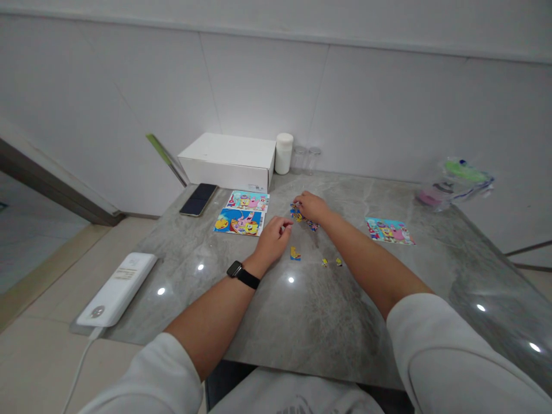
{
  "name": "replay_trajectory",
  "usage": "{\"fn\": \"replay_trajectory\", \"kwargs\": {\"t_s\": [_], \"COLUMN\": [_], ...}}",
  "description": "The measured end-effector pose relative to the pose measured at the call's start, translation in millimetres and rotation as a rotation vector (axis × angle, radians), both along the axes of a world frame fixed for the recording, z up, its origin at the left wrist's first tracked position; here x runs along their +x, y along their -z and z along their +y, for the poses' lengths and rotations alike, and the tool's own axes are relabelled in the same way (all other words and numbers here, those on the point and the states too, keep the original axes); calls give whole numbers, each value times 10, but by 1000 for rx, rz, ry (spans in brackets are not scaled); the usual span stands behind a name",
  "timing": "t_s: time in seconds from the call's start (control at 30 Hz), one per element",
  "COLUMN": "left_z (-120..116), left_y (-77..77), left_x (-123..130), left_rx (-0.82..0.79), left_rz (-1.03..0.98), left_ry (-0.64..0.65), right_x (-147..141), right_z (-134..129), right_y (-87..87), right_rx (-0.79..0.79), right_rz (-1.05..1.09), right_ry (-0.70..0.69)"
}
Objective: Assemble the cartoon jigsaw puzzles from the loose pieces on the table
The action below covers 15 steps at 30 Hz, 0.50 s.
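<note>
Shirt print (297, 409), box label (257, 187) unreadable; right hand (311, 207) at puzzle pieces (309, 224).

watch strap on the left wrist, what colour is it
The watch strap is black, seen best in the head view.

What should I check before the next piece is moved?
1. Right hand is at the heap of small puzzle pieces: ok.
2. Heap is spread out piece by piece: not ok, the pieces lie bunched together.
3. Left hand is free of any piece: cannot tell, its fingertips are too small to read.
4. Yellow-and-blue section on the table lies uncovered: ok.
5. Two small yellowish pieces to its right are in plain view: ok.
6. Right-side picture card is uncovered: ok.
</note>
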<state>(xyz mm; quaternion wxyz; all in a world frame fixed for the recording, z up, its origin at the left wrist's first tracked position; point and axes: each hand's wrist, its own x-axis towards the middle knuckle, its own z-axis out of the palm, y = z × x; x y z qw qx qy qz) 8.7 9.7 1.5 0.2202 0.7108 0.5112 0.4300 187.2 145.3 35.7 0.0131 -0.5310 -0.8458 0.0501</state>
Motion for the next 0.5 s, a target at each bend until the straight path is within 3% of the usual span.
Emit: {"fn": "replay_trajectory", "kwargs": {"t_s": [0.27, 0.5], "left_z": [33, 45], "left_y": [19, -35], "left_x": [-10, -37], "left_rx": [5, 59], "left_rz": [-85, -168], "left_ry": [-72, -194], "right_x": [13, -45], "right_z": [92, 175], "right_y": [-62, -38], "right_rx": [-6, -33], "right_rz": [-14, -41], "right_ry": [-11, -176]}}
